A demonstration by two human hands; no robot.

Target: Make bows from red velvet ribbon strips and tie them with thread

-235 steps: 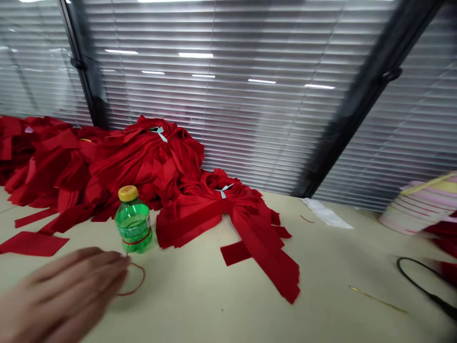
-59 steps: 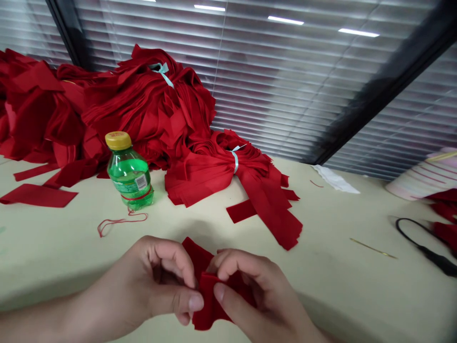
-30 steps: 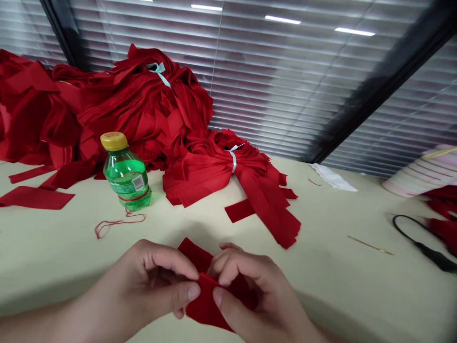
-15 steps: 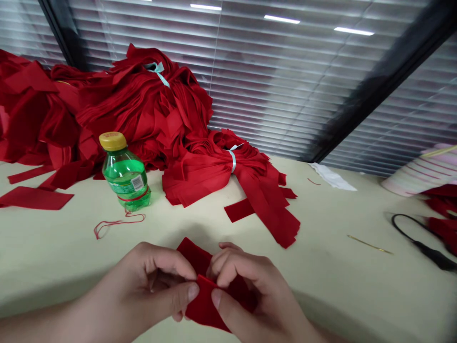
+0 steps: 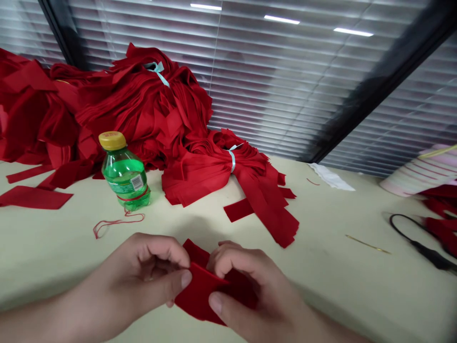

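Low in the head view, a folded piece of red fabric (image 5: 200, 290) is held between my two hands just above the table. My left hand (image 5: 143, 281) pinches its upper left edge between thumb and forefinger. On the other side my right hand (image 5: 253, 290) grips it, thumb on the near face and fingers behind the fold. Part of the fabric is hidden by the right fingers. Beyond the hands lies a bundle of red strips (image 5: 232, 166) tied with a pale blue ribbon.
A green bottle (image 5: 126, 181) with a yellow cap stands at left, red thread (image 5: 117, 222) beside it. Behind it rises a large heap of red fabric (image 5: 143, 105). Right on the table (image 5: 321, 286) lie a gold needle-like rod (image 5: 367, 244), a black cord (image 5: 403, 233) and white paper (image 5: 330, 176).
My left hand has shifted slightly left and up, drawing its fabric edge away from the right thumb. More of the folded edge shows between the hands.
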